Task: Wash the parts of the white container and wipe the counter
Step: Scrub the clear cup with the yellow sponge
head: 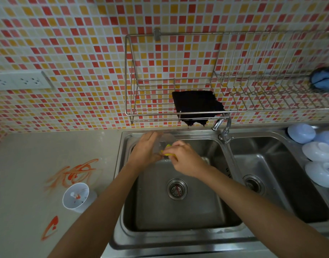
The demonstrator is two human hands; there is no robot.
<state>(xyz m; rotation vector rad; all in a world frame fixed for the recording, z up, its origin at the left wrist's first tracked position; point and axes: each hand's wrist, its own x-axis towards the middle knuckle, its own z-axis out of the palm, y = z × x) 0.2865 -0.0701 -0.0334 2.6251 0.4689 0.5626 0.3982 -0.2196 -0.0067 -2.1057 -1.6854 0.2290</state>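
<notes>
Over the back of the left sink basin (178, 216), my left hand (145, 149) grips a clear plastic part (164, 141) of the container. My right hand (186, 159) presses a yellow sponge (168, 155) against that part; most of the sponge is hidden by my fingers. The white container cup (77, 197) stands on the grey counter (20, 183) left of the sink, with red smears inside it. Orange-red sauce streaks (74, 172) mark the counter above and below the cup.
A chrome faucet (224, 130) stands between the two basins. A dark cloth (195, 106) hangs from the wire wall rack (234, 81). Several white bowls (316, 153) lie upside down right of the right basin (282, 183). A power socket (20, 81) sits on the tiled wall.
</notes>
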